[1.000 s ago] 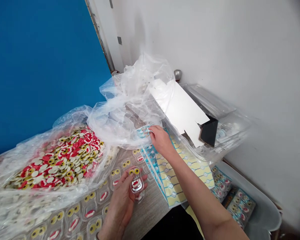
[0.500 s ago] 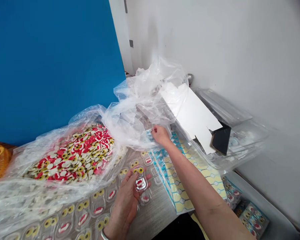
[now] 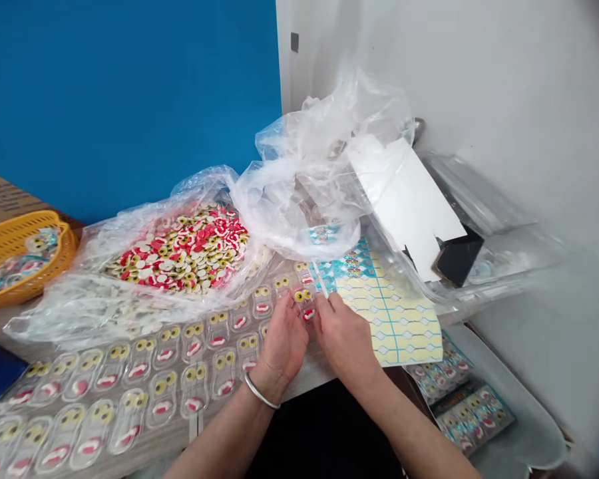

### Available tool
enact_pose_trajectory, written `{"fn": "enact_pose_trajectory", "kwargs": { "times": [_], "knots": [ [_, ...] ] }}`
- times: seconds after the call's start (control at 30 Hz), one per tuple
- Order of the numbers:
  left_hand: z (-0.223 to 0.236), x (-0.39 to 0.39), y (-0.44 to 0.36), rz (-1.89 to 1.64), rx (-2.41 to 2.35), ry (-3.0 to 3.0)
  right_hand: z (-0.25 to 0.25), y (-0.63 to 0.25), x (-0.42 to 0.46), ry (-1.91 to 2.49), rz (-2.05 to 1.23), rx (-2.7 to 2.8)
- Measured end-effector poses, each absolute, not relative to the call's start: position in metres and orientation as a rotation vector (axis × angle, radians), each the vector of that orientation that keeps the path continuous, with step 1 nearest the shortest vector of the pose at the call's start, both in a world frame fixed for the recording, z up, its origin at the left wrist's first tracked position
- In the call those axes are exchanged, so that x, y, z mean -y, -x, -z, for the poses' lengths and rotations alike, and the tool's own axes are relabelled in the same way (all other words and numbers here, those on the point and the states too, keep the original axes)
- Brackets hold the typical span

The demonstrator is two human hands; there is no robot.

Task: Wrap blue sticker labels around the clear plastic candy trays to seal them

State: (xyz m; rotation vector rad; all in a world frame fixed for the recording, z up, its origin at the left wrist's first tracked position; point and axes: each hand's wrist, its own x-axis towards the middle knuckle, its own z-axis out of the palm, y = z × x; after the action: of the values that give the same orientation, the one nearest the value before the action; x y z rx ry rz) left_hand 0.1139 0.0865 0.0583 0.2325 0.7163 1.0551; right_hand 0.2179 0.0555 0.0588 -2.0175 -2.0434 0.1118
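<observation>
A clear plastic blister shell [image 3: 303, 305] with two yellow eye pieces and a red-and-white mouth piece sits in my left hand [image 3: 284, 339], whose fingers curl around it. My right hand [image 3: 347, 332] is closed, its fingertips up against the right side of that shell. A narrow white strip [image 3: 320, 279] shows just above those fingertips; whether they hold it, I cannot tell. Beneath and beyond my right hand lies a yellow and blue printed sticker sheet [image 3: 392, 313]. Rows of similar filled shells [image 3: 194, 386] cover the table to the left.
Behind the rows, an open plastic bag [image 3: 100, 319] holds a heap of eye and mouth pieces [image 3: 190, 246]. A yellow basket [image 3: 54, 266] stands left. Crumpled clear plastic [image 3: 289, 199] and a white card [image 3: 404, 206] lie at the back. Filled packs [image 3: 474, 416] sit low right.
My right hand has drawn back from the crumpled plastic to the shell in my left hand. The view has swung left, bringing more of the basket and the rows into sight.
</observation>
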Motion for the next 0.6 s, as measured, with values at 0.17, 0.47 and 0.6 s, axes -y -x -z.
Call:
{"fn": "enact_pose_trajectory", "kwargs": {
  "times": [0.17, 0.47, 0.6],
  "knots": [
    [-0.056, -0.072, -0.12, -1.079, -0.801, -0.236, -0.065, -0.205, -0.039, 1.896, -0.344, 2.001],
    [-0.044, -0.032, -0.097, -0.988, -0.748, -0.337, -0.044, -0.223, 0.001, 1.655, -1.009, 1.272],
    [-0.038, 0.004, -0.08, -0.825, -0.869, -0.422, -0.022, -0.222, 0.03, 1.522, -1.355, 1.03]
  ]
}}
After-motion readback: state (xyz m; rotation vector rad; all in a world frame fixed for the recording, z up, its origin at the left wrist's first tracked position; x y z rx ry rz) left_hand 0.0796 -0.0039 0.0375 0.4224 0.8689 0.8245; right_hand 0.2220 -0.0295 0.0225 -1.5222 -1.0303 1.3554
